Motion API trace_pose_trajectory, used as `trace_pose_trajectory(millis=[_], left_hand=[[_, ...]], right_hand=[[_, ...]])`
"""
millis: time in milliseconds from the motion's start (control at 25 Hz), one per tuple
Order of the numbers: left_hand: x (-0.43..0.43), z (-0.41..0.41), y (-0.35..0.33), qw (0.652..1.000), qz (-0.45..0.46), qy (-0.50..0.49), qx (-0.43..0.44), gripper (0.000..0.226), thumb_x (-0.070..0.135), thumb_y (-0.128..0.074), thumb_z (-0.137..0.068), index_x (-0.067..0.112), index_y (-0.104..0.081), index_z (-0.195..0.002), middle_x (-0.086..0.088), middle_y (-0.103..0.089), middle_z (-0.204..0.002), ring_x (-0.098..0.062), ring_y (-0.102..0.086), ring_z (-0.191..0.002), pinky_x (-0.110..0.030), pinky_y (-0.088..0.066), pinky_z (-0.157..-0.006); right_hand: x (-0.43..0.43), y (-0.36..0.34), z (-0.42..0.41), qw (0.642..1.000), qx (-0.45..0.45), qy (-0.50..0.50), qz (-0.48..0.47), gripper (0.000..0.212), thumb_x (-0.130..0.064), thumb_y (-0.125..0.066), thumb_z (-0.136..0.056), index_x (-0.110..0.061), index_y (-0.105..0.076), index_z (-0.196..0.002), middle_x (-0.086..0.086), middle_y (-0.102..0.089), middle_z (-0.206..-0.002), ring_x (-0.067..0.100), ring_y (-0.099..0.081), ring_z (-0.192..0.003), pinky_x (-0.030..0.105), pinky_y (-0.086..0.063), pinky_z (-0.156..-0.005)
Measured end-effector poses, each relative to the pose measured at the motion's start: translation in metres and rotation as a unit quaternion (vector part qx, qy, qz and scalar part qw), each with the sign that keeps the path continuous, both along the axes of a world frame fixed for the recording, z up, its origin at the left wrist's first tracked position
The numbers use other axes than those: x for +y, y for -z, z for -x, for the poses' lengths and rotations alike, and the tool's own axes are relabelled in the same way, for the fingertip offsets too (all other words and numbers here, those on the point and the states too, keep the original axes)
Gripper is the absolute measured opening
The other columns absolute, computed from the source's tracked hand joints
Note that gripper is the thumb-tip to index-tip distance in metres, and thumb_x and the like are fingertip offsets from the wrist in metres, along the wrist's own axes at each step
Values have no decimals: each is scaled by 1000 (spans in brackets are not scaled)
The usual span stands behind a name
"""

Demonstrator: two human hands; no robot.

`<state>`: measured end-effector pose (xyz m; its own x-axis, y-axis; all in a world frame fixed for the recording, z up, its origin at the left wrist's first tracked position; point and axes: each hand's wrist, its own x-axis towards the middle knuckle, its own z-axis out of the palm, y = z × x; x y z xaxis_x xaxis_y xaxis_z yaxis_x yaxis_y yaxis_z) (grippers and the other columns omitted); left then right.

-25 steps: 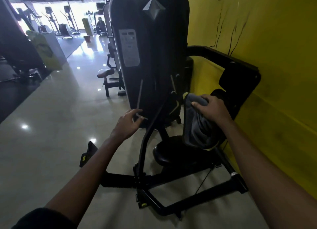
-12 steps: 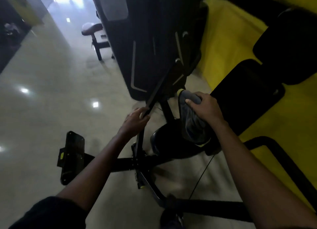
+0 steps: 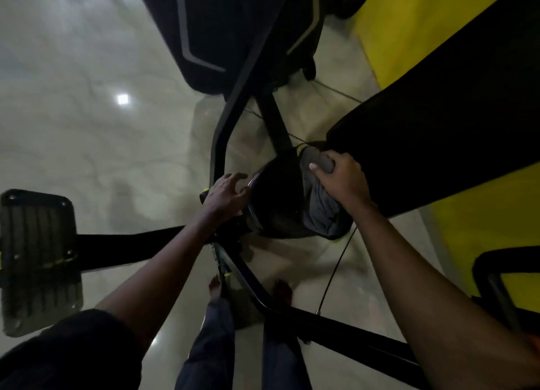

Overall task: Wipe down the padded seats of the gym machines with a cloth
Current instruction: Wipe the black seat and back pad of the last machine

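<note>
Head-cam view, looking steeply down on the round black seat (image 3: 274, 205) of a gym machine. R hand (image 3: 342, 179) has its grip clenched on a grey cloth (image 3: 320, 214). The cloth hangs from the fist & lies bunched on the seat's right side, touching the pad. L hand (image 3: 226, 194) is at the seat's left rim, fingers spread & half curled, grasping nothing; can't tell if it touches the rim. Right of the seat & just behind it: black back pad (image 3: 438, 144). Left of the seat: curved frame bar (image 3: 219, 138); well left of it, a footplate (image 3: 38, 258).

Changed vs half a sec ago: L hand has left the frame bar & come over to the seat; the cloth has dropped from above the seat onto it; the view has tipped further down. Judgement: approach looks done & wiping of this seat is abt to begin, w/ most of the pad not yet under the cloth.
</note>
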<state>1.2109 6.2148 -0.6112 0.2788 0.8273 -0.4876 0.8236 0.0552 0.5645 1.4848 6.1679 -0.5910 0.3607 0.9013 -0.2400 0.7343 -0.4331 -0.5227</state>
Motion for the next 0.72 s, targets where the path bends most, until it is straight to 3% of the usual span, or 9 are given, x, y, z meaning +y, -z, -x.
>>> trace_pose_trajectory(millis=[200,280,400,520,640,720], left_hand=[[7,10,84,1000,13,14,2,53,32,-53,-100,13,-42,-149,-15,-46,-147,-33,-47,-132,-42,-38,-109],[0,14,105,999,14,14,-34,52,32,-52,-100,13,-43,-148,-14,-50,-145,-30,-49,-133,-40,-39,-109],[-10,25,123,995,-2,-16,-100,56,39,-55,-99,22,-43,-150,-3,-53,-147,-17,-50,-135,-38,-41,-112],[-12,33,131,992,-3,-22,-123,58,46,-57,-98,32,-40,-151,2,-52,-148,-12,-51,-133,-38,-44,-110],[-12,35,134,988,0,-45,-145,57,48,-61,-95,37,-43,-148,3,-55,-145,-9,-57,-126,-36,-50,-105],[-10,37,138,986,4,-53,-155,57,53,-62,-93,41,-45,-146,6,-59,-141,-4,-58,-123,-33,-51,-103]], right_hand=[[-11,93,45,999,-2,-6,47,49,-57,-58,-96,-36,-54,-139,1,-47,-144,34,-57,-121,45,-54,-89],[-30,118,69,997,-66,-2,38,56,-64,-53,-95,-37,-50,-144,-2,-45,-149,31,-54,-125,45,-55,-86],[-46,129,84,990,-138,-13,-7,57,-62,-54,-95,-33,-54,-144,1,-51,-146,29,-56,-119,43,-53,-82],[-32,144,67,983,-180,-33,6,54,-49,-56,-98,-29,-51,-147,5,-47,-152,34,-48,-131,53,-45,-97],[14,154,46,990,-135,32,33,58,-38,-55,-99,-26,-41,-154,6,-33,-163,33,-31,-148,56,-37,-112],[43,154,39,994,-87,53,29,63,-36,-56,-99,-26,-36,-157,7,-30,-165,35,-33,-148,53,-38,-113]])
